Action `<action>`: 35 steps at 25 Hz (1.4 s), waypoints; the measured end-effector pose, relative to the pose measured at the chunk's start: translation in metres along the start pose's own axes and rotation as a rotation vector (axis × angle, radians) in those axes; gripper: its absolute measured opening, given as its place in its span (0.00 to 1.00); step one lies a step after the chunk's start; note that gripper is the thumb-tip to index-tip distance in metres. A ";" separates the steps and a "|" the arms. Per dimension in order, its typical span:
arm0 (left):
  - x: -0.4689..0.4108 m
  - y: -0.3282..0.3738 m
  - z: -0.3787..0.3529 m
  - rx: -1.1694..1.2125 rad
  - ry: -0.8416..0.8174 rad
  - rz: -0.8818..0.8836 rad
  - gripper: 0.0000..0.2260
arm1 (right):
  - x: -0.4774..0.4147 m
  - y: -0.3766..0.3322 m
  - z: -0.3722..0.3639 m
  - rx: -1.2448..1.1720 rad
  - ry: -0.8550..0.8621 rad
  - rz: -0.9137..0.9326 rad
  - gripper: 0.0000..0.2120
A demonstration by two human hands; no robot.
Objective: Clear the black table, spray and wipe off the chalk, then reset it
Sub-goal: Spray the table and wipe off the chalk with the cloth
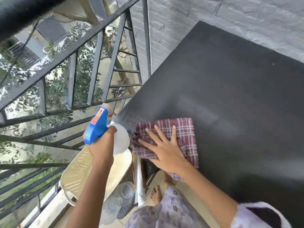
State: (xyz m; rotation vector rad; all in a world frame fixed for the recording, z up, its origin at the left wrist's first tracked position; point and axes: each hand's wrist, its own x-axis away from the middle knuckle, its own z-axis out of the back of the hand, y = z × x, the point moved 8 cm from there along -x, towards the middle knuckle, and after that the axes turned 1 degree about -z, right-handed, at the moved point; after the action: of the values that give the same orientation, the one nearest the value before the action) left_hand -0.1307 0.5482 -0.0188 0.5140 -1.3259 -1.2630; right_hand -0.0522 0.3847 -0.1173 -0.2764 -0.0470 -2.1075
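— Where's the cloth?

— The plaid maroon cloth (pixel 185 132) lies on the corner of the black worktop (pixel 230 88) nearest the person, and part of it hangs over that edge.

— And the right hand?

— The right hand (pixel 166 150) lies flat on the cloth, its fingers straight and spread, palm down. It grips nothing.

— The other one?

— The left hand (pixel 102 142) is curled round the neck of the spray bottle (pixel 98 127), just off that same corner of the worktop. The bottle has a blue trigger head and a pale body, and its nozzle points at the worktop. A fine grey mist shows over the corner, beside the cloth.

— Anything else on the worktop?

— Only faint pale smears on the dark surface beyond the cloth.

— Around it?

— A grey brick wall (pixel 213 12) runs along the far side of the worktop. A dark metal railing (pixel 69 51) stands off its left side. Below the near corner sit a pale woven piece (pixel 77 171), some clear glasses (pixel 123 193) and a bare foot (pixel 155 195) on the floor.
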 end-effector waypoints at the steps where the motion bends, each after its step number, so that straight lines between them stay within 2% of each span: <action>1: -0.004 0.000 0.002 0.004 0.007 0.007 0.10 | 0.010 0.009 0.000 -0.004 0.021 -0.024 0.28; 3: -0.009 0.003 0.007 0.011 0.032 0.016 0.08 | 0.000 0.039 0.002 -0.035 0.026 -0.138 0.28; 6: -0.010 0.005 0.013 0.035 0.070 0.023 0.08 | -0.073 0.061 0.021 -0.109 0.001 -0.302 0.28; 8: -0.010 0.005 0.016 0.050 0.088 0.021 0.08 | -0.127 0.038 0.033 -0.094 0.006 -0.234 0.28; 10: -0.009 0.005 0.018 0.046 0.094 0.028 0.07 | -0.150 -0.002 0.033 -0.050 -0.030 -0.059 0.28; 12: -0.009 0.005 0.020 0.030 0.096 0.019 0.08 | -0.133 -0.034 0.028 0.027 -0.067 0.111 0.29; 14: -0.007 0.003 0.022 0.032 0.106 0.032 0.08 | -0.100 -0.032 0.023 0.034 -0.065 0.136 0.29; 17: -0.002 0.000 0.017 0.025 0.074 0.042 0.12 | -0.043 0.031 0.015 -0.040 -0.041 -0.029 0.28; 18: 0.001 -0.001 0.014 0.031 0.062 0.043 0.13 | -0.027 0.066 0.015 -0.062 -0.026 -0.132 0.28; 21: 0.007 0.003 -0.006 0.044 0.038 0.059 0.09 | -0.017 0.173 0.019 -0.177 0.015 -0.528 0.28; 23: 0.009 0.010 -0.023 0.039 0.035 0.041 0.09 | -0.040 0.204 0.026 -0.225 0.026 -0.678 0.27; 24: 0.010 0.013 -0.036 0.035 0.022 0.025 0.10 | -0.053 0.201 0.028 -0.224 0.022 -0.660 0.26; 26: 0.012 0.022 -0.066 0.020 -0.020 0.003 0.11 | -0.069 0.169 0.031 -0.204 0.029 -0.438 0.25; 28: 0.013 0.030 -0.097 -0.009 -0.065 -0.012 0.10 | -0.051 0.127 0.026 -0.149 0.033 -0.162 0.25; 30: 0.015 0.039 -0.127 -0.012 -0.122 -0.050 0.10 | -0.012 0.117 0.017 -0.114 0.065 -0.047 0.25; 32: 0.018 0.053 -0.164 -0.005 -0.192 -0.104 0.10 | 0.024 0.164 0.013 -0.136 0.090 -0.180 0.26; 35: 0.019 0.062 -0.212 0.009 -0.244 -0.112 0.09 | 0.055 0.283 0.013 -0.182 0.086 -0.557 0.28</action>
State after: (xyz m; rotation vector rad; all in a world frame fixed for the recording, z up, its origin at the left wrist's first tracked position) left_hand 0.0781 0.4752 -0.0114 0.4561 -1.5236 -1.4476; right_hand 0.1625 0.1916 -0.1145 -0.3055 0.1345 -2.6812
